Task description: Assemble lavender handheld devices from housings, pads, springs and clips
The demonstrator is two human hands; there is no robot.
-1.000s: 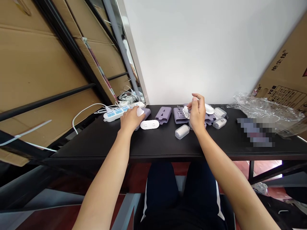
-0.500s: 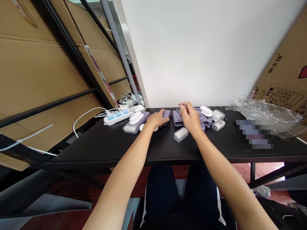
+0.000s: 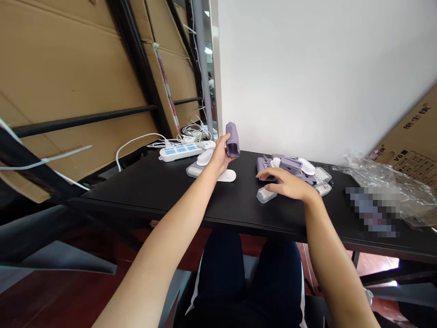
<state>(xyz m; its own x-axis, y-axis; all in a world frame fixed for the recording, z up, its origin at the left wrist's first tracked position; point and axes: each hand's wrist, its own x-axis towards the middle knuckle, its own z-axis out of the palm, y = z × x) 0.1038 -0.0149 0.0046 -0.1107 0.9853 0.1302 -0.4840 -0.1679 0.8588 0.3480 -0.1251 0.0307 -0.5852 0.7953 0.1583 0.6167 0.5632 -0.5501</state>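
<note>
My left hand (image 3: 222, 155) is closed around a purple perforated plastic housing (image 3: 233, 140), lifted off the table and tilted so its hollow end faces me. Under that hand lies a flat white oval part (image 3: 228, 176). Just left of it, partly hidden by my wrist, sit a white oval brush-like piece (image 3: 204, 157) and a translucent-ended case (image 3: 194, 170). My right hand (image 3: 285, 182) is open, fingers spread, above a small clear plastic cap (image 3: 265, 195). Behind it is a cluster of purple plastic parts (image 3: 290, 165) with another white oval piece (image 3: 306, 166) and a coil spring.
A white power strip (image 3: 184, 151) with tangled cables lies at the back left of the black table (image 3: 143, 187). Crumpled clear plastic film (image 3: 392, 177) and a blurred-out item (image 3: 372, 212) are on the right. A cardboard box (image 3: 409, 146) leans against the white wall behind.
My left hand has raised the purple housing from the table. My right hand has drawn back from the purple parts and opened. The view has turned slightly left.
</note>
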